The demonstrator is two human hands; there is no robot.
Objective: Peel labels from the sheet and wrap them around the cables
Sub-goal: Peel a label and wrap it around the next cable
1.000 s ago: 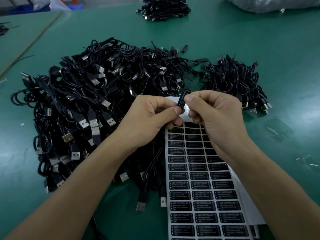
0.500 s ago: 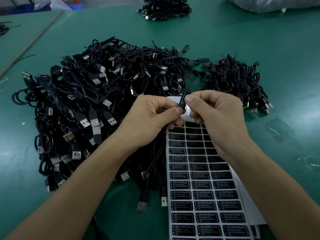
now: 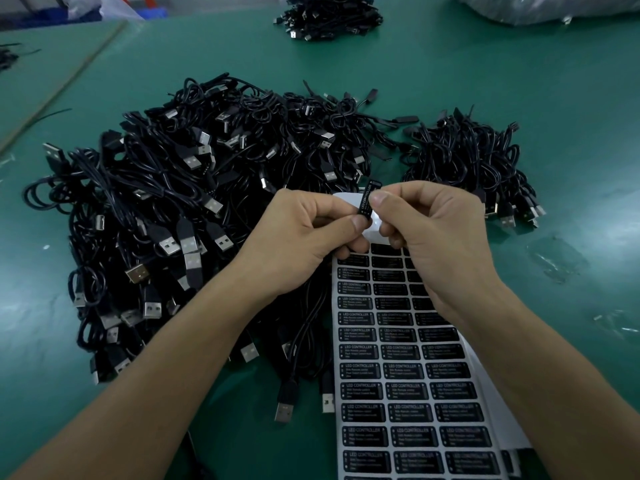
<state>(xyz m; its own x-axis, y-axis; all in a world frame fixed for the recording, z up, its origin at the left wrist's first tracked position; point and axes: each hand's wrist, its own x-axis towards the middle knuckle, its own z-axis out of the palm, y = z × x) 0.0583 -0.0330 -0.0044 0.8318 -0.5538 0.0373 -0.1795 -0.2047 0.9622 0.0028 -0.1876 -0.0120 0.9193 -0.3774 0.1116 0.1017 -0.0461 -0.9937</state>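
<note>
Nearest me, under my wrists and on my side of the fingers, the label sheet lies flat on the green surface. It has glossy white backing and rows of small black rounded rectangles with pale print. Its far end is stripped bare.

Above that bare end my left hand and right hand meet thumb to thumb. Both pinch one label, the left at its lower end and the right higher up. Its long axis stands near upright, and the top pokes free past the right thumb. It is thin black film and looks stiff. I cannot tell if a cable sits inside it.

Thin black cables trail from under the left palm toward me. I judge that the coming move rolls the label about its long axis, with both hands equally close.

- Left of the fingers and beyond: a big tangled heap of cords with metal USB plugs.
- Right and beyond: a smaller bundle.
- Far beyond: a third pile.
</note>
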